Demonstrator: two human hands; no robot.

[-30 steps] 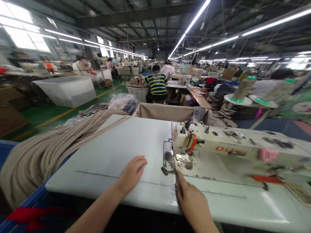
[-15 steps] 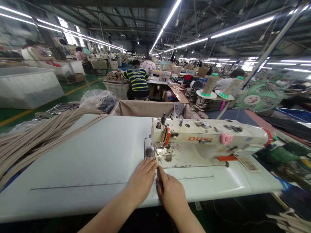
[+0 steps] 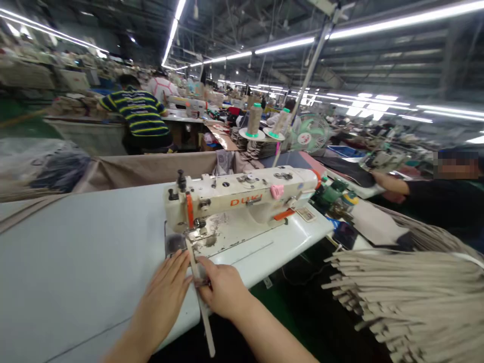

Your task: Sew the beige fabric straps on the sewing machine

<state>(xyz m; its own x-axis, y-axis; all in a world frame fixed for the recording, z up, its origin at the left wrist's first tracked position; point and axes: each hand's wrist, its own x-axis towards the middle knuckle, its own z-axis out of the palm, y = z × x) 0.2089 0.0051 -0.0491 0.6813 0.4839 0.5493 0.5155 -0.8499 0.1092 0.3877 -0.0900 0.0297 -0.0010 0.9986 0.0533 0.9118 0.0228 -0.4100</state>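
Strip (image 3: 204, 321) runs from the head of the sewing machine (image 3: 242, 189) across the bench (image 3: 91, 237) and hangs past its front edge. I hold my left hand (image 3: 165, 287) flat, fingers together, along the strip's left side. My right hand (image 3: 226, 291) is curled at the strip's right side; I cannot tell whether it pinches the strip.

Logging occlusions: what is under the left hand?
The table shows around the left hand, and the strip runs beside it. What the hand itself covers cannot be seen.
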